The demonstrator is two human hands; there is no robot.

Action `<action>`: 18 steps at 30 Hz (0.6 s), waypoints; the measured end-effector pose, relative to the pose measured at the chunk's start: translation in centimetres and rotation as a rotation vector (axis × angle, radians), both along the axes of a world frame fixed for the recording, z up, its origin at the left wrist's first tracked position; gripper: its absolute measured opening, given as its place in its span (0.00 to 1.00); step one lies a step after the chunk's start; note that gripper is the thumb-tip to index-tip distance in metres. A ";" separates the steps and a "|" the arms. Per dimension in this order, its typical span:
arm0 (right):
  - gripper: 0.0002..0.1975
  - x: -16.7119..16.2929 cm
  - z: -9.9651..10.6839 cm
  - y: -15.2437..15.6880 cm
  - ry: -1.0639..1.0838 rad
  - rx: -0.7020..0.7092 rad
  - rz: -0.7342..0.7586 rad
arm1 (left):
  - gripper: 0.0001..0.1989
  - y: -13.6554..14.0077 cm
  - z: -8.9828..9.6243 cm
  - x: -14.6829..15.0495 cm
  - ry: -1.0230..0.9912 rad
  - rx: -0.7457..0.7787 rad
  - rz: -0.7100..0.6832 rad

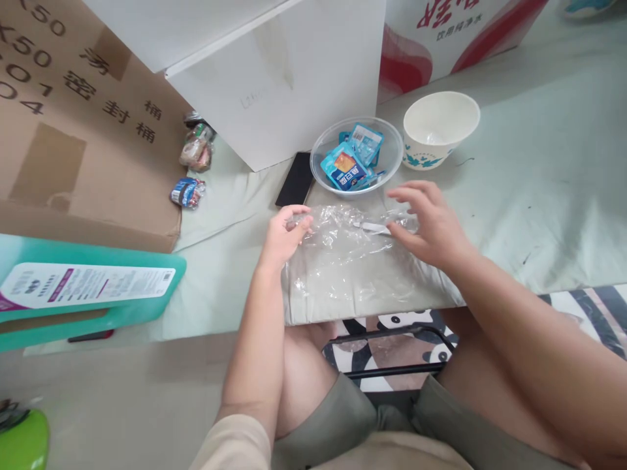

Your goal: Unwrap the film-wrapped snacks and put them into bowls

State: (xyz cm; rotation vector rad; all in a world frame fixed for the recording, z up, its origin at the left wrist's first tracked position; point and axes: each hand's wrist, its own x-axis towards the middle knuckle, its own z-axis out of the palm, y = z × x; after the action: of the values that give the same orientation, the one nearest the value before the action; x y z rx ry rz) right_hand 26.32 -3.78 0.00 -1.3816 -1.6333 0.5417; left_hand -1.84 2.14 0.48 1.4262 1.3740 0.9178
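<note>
1. Has a clear bag (pixel 337 251) lying on the desk (pixel 529 170), along the front edge, between the 2 hands.
2. Rests the left hand (pixel 287 236) at the bag's far left corner, with thumb and forefinger nearly together; cannot tell about any plastic caught between them.
3. Holds the right hand (pixel 431 219) at the bag's far right part, with fingers spread wide and thumb by the end of a white strip (pixel 375 228); cannot tell for sure about contact there.
4. Has a clear bowl (pixel 392 149) just beyond the bag, with blue packets (pixel 345 168) piled inside.
5. Has a white tub (pixel 426 153) with blue leaves standing upright just right of the bowl, and a black phone (pixel 295 179) lying to the bowl's left.
6. Has a white box (pixel 304 85) behind the phone, and a brown carton (pixel 88 163) at far left, with small wrapped snacks (pixel 196 149) beside it.
</note>
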 end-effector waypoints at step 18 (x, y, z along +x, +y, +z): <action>0.04 -1.1 1.3 -0.9 0.401 0.043 -0.075 | 0.10 -0.1 0.6 -1.2 -0.107 0.132 0.096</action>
State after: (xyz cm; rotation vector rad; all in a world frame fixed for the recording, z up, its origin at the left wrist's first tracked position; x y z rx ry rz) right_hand 25.17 -4.64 1.27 -1.2057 -1.2578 0.6859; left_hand -3.00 2.07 1.10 1.3973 1.3319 1.1494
